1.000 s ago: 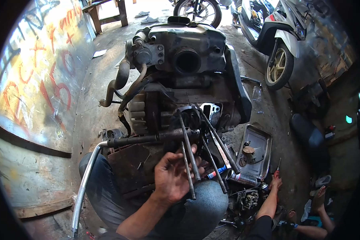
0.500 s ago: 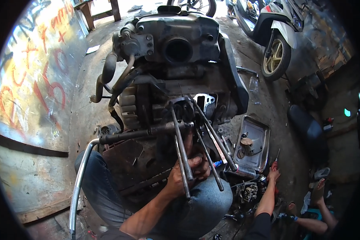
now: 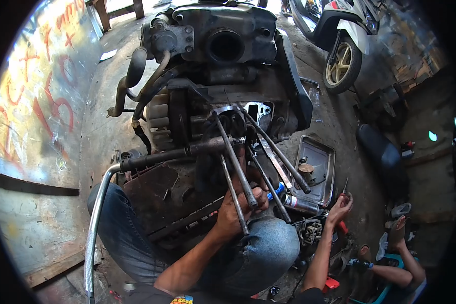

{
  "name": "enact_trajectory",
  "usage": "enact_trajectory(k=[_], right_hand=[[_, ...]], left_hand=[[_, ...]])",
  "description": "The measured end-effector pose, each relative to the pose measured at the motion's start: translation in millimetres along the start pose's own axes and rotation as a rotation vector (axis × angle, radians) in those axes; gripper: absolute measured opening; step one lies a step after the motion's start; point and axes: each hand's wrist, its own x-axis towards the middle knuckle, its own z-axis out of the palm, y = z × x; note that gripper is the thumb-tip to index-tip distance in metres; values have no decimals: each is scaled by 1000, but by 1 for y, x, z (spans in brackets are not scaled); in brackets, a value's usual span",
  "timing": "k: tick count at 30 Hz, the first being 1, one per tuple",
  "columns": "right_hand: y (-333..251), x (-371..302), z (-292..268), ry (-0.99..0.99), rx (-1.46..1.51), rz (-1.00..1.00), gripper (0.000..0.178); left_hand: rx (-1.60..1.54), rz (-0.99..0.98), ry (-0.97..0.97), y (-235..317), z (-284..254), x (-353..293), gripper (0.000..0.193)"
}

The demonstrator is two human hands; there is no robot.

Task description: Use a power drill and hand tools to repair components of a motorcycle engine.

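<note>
My left hand [image 3: 243,206] is closed among several long metal studs [image 3: 231,159] that stick out of an engine [image 3: 238,99]. One finger points up toward the crankcase opening; what the hand grips is hidden. Further right, my right hand [image 3: 339,210] is wrapped round a red-handled screwdriver [image 3: 345,187], its shaft pointing up and away. A dark tube [image 3: 177,153] ends beside the studs. At its left end it meets a bent chrome bar [image 3: 96,223] with a knurled lower part. Between the studs lies a pale flat strip [image 3: 276,164].
A metal tray [image 3: 316,162] with small parts stands right of the engine, a spray can [image 3: 301,203] near it. Greasy parts [image 3: 311,230] lie by my right forearm. Another person's feet [image 3: 399,230] and arm are at lower right. A scooter [image 3: 342,55] stands behind; a metal wall [image 3: 40,101] is left.
My right hand has closed round the screwdriver and brought it up and slightly left. My left hand stays among the studs. The whole view has shifted a little.
</note>
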Motion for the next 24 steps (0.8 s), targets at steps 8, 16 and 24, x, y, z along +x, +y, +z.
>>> enact_trajectory(k=[8, 16, 24], right_hand=[[-236, -85, -110, -689, 1272, 277, 26], [-262, -114, -92, -777, 1446, 346, 27], [-231, -130, -120, -832, 1283, 440, 26]], left_hand=[[315, 24, 21, 4, 5, 6, 86], [382, -27, -47, 11, -16, 2, 86], [357, -28, 42, 43, -14, -21, 64]])
